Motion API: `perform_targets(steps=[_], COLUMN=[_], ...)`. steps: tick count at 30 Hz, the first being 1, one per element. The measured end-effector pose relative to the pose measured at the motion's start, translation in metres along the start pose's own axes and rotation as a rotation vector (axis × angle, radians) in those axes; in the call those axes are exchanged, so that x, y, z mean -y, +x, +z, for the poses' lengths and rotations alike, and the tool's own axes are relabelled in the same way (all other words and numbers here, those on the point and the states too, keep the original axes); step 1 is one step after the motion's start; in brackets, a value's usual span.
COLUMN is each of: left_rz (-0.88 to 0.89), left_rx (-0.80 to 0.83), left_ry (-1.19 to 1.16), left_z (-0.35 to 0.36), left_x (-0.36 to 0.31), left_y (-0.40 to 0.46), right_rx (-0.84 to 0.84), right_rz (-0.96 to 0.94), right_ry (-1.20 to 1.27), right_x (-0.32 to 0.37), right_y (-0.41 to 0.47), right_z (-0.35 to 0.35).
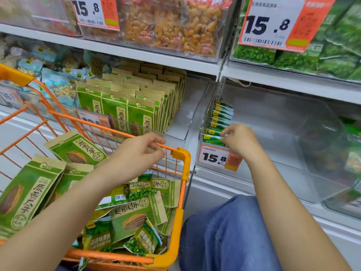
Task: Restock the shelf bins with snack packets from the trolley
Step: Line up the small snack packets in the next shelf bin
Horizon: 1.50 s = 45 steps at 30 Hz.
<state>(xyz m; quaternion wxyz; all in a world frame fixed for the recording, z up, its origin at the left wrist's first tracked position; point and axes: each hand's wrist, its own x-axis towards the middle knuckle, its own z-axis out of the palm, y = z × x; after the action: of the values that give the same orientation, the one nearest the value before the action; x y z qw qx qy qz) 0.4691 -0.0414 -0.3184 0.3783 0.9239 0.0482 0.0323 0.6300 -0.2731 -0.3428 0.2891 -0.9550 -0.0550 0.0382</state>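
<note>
Right hand [239, 140] pinches a green packet [213, 138] above the "15.8" tag [218, 157] — left hand's [136, 153] fingers hang loose over "Peas Garlic Flavor" packets [141, 189].

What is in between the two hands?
In the head view, the trolley's orange corner and a bare strip of white shelf lie between the left hand and the right hand.

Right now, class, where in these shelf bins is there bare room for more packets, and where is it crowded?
The clear plastic bin is bare right of the row of small green pea packets that the right hand touches. A bare strip lies right of the upright kraft-and-green sunflower seed bags. The orange wire trolley, under the left hand, is crowded.
</note>
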Motion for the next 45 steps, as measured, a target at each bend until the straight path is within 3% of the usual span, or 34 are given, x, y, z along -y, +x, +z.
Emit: perform_targets(steps=[4, 7, 9, 12, 13, 16, 18, 20, 24, 27, 29, 32, 35, 38, 40, 42, 43, 45], left_rz=[0.013, 0.033, 0.065, 0.05, 0.062, 0.09, 0.078, 0.163, 0.47, 0.5, 0.425, 0.261, 0.237, 0.201, 0.24, 0.405, 0.51, 0.701], left_rx=[0.004, 0.02, 0.136, 0.458, 0.481, 0.305, 0.28, 0.384, 0.49, 0.541, 0.511, 0.5, 0.5, 0.301, -0.046, -0.442, -0.534, -0.541], left_ry=[0.05, 0.176, 0.34, 0.526, 0.624, 0.837, 0.807, 0.893, 1.348, 1.601, 1.565, 1.329, 1.118, 0.882, 0.678, 0.567, 0.579, 0.66], left_z=[-0.008, -0.024, -0.029, -0.016, -0.009, -0.01, -0.013, -0.002, 0.037, 0.049, 0.051, 0.044, 0.03, 0.001, -0.02, -0.029, -0.026, -0.007], left_x=[0.004, 0.011, 0.016, 0.02, 0.023, 0.03, 0.033, 0.03, 0.038, 0.039, 0.04, 0.033, 0.021, 0.006, -0.008, -0.021, -0.026, -0.03], left_y=[-0.004, -0.008, -0.011, -0.02, -0.021, -0.024, -0.026, -0.03, -0.019, -0.011, -0.009, -0.006, -0.012, -0.018, -0.021, -0.022, -0.021, -0.014], right_rx=[-0.004, -0.246, -0.319, -0.21, -0.182, -0.195, -0.198, -0.197, -0.197, -0.191, -0.177, -0.155, -0.089, 0.038, 0.09, 0.188, 0.253, 0.348], right_rz=[-0.034, -0.177, -0.364, -0.697, -0.768, -0.922, -0.978, -0.996, -1.001, -1.004, -0.998, -0.987, -0.907, -0.691, -0.56, -0.454, -0.384, -0.268], right_ry=[0.02, 0.051, 0.08, 0.096, 0.086, 0.02, -0.03, -0.059, -0.079, -0.09, -0.111, -0.127, -0.059, 0.233, 0.441, 0.651, 0.784, 1.037], right_x=[0.0, 0.006, 0.018, 0.036, 0.04, 0.043, 0.042, 0.042, 0.046, 0.047, 0.047, 0.045, 0.046, 0.047, 0.049, 0.055, 0.059, 0.06], right_y=[-0.002, -0.021, -0.038, -0.063, -0.069, -0.075, -0.075, -0.076, -0.078, -0.079, -0.079, -0.078, -0.079, -0.079, -0.079, -0.079, -0.079, -0.077], right_z=[0.0, -0.002, 0.001, 0.016, 0.021, 0.031, 0.036, 0.039, 0.041, 0.041, 0.041, 0.042, 0.041, 0.033, 0.024, 0.015, 0.011, 0.006])
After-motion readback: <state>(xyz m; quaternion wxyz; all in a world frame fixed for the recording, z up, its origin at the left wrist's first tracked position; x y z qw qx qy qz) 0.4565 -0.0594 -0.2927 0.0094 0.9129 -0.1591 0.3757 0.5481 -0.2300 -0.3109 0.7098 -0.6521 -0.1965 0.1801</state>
